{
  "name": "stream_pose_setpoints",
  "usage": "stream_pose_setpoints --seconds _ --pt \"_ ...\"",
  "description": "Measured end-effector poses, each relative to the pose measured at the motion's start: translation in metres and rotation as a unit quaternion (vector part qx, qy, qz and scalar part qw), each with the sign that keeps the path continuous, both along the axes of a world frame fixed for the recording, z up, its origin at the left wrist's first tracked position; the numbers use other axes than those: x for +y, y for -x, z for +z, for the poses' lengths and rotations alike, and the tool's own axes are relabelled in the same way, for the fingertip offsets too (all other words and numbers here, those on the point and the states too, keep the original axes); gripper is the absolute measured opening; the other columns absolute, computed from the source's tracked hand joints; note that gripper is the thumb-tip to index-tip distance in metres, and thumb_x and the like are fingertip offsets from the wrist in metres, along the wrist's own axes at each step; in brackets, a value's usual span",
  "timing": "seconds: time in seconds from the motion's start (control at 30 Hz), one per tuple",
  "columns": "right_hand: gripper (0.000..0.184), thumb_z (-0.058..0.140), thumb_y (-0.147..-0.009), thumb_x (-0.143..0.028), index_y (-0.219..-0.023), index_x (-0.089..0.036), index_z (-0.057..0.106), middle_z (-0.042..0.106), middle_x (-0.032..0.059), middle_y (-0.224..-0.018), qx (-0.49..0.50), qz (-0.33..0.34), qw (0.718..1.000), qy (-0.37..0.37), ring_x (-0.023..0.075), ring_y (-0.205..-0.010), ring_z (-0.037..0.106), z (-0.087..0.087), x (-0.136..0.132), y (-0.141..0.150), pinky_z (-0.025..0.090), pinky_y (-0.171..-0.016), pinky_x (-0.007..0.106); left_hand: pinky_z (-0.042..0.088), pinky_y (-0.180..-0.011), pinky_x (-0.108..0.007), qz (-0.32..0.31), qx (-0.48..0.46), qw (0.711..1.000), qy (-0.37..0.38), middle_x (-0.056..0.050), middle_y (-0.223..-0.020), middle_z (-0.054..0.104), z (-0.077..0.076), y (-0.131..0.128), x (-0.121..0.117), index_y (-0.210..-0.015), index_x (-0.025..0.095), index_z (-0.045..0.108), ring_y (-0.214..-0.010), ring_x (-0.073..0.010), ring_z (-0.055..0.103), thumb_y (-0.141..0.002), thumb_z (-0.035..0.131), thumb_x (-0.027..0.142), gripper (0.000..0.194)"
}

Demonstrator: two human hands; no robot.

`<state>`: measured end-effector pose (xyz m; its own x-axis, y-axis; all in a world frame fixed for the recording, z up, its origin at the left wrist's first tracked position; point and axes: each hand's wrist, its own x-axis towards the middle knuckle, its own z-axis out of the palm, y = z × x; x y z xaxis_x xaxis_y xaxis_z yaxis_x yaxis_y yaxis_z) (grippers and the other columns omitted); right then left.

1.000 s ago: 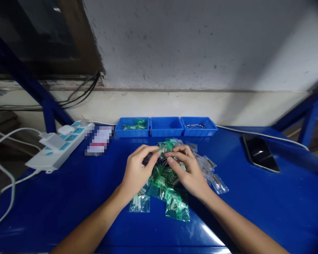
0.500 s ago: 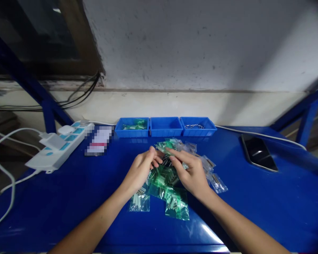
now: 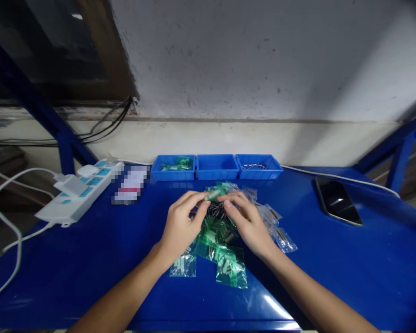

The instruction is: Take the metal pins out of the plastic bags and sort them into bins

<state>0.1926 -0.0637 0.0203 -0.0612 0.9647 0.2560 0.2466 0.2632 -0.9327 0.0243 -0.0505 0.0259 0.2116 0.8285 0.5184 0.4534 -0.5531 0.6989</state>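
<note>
My left hand (image 3: 183,222) is closed in a pinch on the left side of a small green plastic bag (image 3: 213,194). From the other side, my right hand (image 3: 248,223) has its thumb and fingertips closed at the same bag; what lies inside it is too small to make out. Just under the fingers is a heap of thin dark metal pieces (image 3: 217,211). Green-tinted bags with pale strips in them, such as the front one (image 3: 230,268), lie nearer to me. Clear bags (image 3: 284,239) of small metal parts spread beside my right hand.
Along the back stand three blue bins: the left bin (image 3: 173,175) has green bags, the middle bin (image 3: 217,174) shows only its floor, the right bin (image 3: 260,175) has metal pieces. A white power strip (image 3: 60,210) lies left, a phone (image 3: 338,201) right.
My left hand has turned and moved up, its fingers now pinching the green bag. The bag now stretches between both hands. My right hand has barely shifted.
</note>
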Motion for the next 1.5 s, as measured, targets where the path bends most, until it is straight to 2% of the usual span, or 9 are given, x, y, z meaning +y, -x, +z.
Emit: stream_pose_setpoints --seconds 0.2,0.37,0.5,0.67,0.93,1.07,1.2,1.33,1.5 --pt "0.035 0.049 -0.086 -0.047 -0.071 -0.017 0.058 0.049 -0.0017 -0.061 0.099 0.013 0.991 0.092 0.0118 -0.059 0.045 -0.006 0.003 0.001 0.036 -0.056 0.025 0.046 -0.089 -0.039 -0.075 0.101 0.99 -0.055 -0.007 -0.113 0.057 -0.002 -0.004 -0.004 -0.115 0.026 0.057 -0.107 -0.0215 0.053 -0.086 0.053 0.018 0.03" --pt "0.023 0.05 -0.087 -0.037 -0.085 -0.019 0.063 0.055 0.0009 -0.071 -0.001 -0.034 0.999 -0.018 0.0138 -0.065 0.049 -0.003 0.002 0.0 0.04 -0.06 0.027 0.047 -0.078 -0.033 -0.067 0.005 0.989 0.134 -0.007 -0.102 0.062 0.004 -0.003 -0.001 -0.105 0.023 0.062 -0.093 -0.0196 0.058 -0.09 0.047 0.037 0.026" --pt "0.03 0.047 -0.086 -0.02 -0.11 -0.025 0.064 0.057 0.0057 -0.093 -0.116 -0.01 0.983 -0.142 0.0188 -0.086 0.055 -0.004 -0.001 0.0 0.046 -0.077 0.036 0.042 -0.059 -0.026 -0.063 -0.134 0.944 0.295 -0.006 -0.073 0.061 0.002 0.001 0.005 -0.083 0.016 0.065 -0.066 -0.0142 0.055 -0.093 0.032 0.048 0.046" --pt "0.05 0.042 -0.077 -0.005 -0.117 -0.029 0.059 0.048 0.0074 -0.11 -0.182 0.004 0.963 -0.199 0.0216 -0.105 0.05 -0.01 -0.004 0.002 0.045 -0.089 0.043 0.038 -0.053 -0.021 -0.085 -0.179 0.919 0.341 0.0 -0.07 0.057 0.0 0.002 0.008 -0.087 0.017 0.065 -0.059 -0.0097 0.051 -0.084 0.056 0.039 0.024" --pt "0.033 0.056 -0.079 -0.023 -0.111 -0.025 0.063 0.046 0.0094 -0.112 -0.156 -0.053 0.975 -0.149 0.0263 -0.111 0.044 -0.001 -0.006 0.001 0.039 -0.093 0.048 0.046 -0.063 -0.026 0.005 -0.127 0.978 0.168 -0.003 -0.081 0.066 -0.007 0.003 0.009 -0.1 0.019 0.065 -0.069 -0.0147 0.058 -0.085 0.056 0.035 0.024" --pt "0.031 0.048 -0.087 -0.044 -0.09 -0.02 0.068 0.059 0.0062 -0.089 -0.023 -0.01 1.0 0.012 0.0204 -0.087 0.054 0.001 -0.002 0.001 0.042 -0.082 0.039 0.049 -0.072 -0.029 0.025 -0.033 0.999 -0.005 -0.005 -0.092 0.065 -0.003 0.002 0.004 -0.096 0.021 0.067 -0.084 -0.0174 0.06 -0.087 0.054 0.025 0.016" --pt "0.038 0.046 -0.087 -0.048 -0.072 -0.017 0.063 0.057 0.0011 -0.067 0.142 0.011 0.983 0.113 0.0143 -0.065 0.051 -0.007 0.003 0.002 0.041 -0.065 0.029 0.046 -0.085 -0.037 -0.037 0.08 0.992 -0.092 -0.005 -0.102 0.063 0.0 -0.004 -0.004 -0.102 0.024 0.065 -0.098 -0.0201 0.056 -0.087 0.052 0.016 0.022" --pt "0.027 0.054 -0.084 -0.042 -0.08 -0.017 0.064 0.056 -0.0008 -0.064 0.135 -0.029 0.987 0.081 0.0125 -0.06 0.049 -0.009 0.006 0.001 0.039 -0.057 0.026 0.045 -0.087 -0.039 -0.069 0.077 0.995 -0.012 -0.007 -0.11 0.059 0.001 -0.006 -0.007 -0.108 0.025 0.062 -0.104 -0.0223 0.053 -0.086 0.055 0.023 0.023" --pt "0.024 0.051 -0.087 -0.027 -0.104 -0.023 0.066 0.063 0.005 -0.093 -0.021 -0.033 0.996 -0.085 0.0183 -0.086 0.057 -0.004 0.002 0.0 0.045 -0.077 0.034 0.046 -0.066 -0.029 -0.063 -0.074 0.969 0.227 -0.006 -0.086 0.065 0.002 -0.003 0.001 -0.092 0.019 0.066 -0.075 -0.0166 0.059 -0.092 0.039 0.045 0.037"
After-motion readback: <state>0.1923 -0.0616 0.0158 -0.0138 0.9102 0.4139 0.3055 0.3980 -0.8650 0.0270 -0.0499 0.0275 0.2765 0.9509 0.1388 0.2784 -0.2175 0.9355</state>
